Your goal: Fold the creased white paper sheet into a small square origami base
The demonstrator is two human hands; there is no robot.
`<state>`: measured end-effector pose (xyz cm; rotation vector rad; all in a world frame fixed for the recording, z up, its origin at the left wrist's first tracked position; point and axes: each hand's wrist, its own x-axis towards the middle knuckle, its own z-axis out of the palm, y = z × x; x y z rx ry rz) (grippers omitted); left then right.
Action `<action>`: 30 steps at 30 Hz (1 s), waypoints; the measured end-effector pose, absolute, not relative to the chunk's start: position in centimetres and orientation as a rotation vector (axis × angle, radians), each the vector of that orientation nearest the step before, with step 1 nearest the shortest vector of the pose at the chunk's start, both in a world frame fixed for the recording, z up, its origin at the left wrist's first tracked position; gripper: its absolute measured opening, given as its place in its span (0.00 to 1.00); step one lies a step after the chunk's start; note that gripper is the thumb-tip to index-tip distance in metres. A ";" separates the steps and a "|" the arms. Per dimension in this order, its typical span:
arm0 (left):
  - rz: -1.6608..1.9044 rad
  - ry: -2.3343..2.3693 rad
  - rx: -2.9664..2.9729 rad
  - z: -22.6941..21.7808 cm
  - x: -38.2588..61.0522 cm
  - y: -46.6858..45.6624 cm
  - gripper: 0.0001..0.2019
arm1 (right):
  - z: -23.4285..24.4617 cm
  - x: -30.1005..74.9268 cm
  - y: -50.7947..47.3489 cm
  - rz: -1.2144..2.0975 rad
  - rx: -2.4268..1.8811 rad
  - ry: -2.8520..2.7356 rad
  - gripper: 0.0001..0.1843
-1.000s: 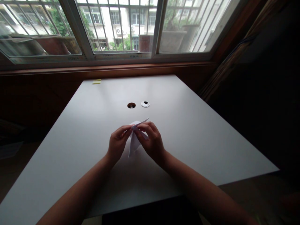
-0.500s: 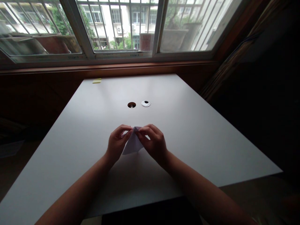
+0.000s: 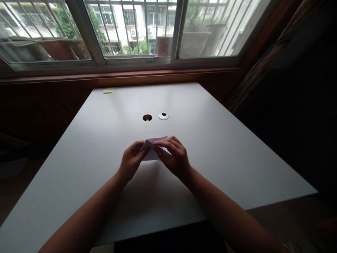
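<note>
A small folded sheet of pale paper [image 3: 152, 155] is held between both hands above the white table [image 3: 210, 147]. My left hand [image 3: 132, 158] pinches its left side, thumb in front and fingers behind. On the right, my right hand [image 3: 175, 153] is closed with thumb and fingertips at the paper's middle fold. Flaps of the paper stand out at the top and toward the right palm. Part of the sheet is hidden behind the fingers.
Farther back, the tabletop has a round hole [image 3: 147, 118], and a white round cap [image 3: 163, 116] lies beside it. A yellow sticky note [image 3: 108, 90] is at the far left edge. Behind the table stands a barred window [image 3: 137, 31].
The paper has turned from a downward-hanging cone shape to a flatter, wider one, with a flap now showing at the upper right. Both hands stay closed on it.
</note>
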<state>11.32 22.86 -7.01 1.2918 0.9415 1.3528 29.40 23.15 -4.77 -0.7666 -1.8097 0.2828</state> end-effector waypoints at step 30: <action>1.403 0.802 1.136 -8.3 10.0 25.1 0.16 | -6.5 30.6 24.8 0.883 -0.812 -1.493 0.25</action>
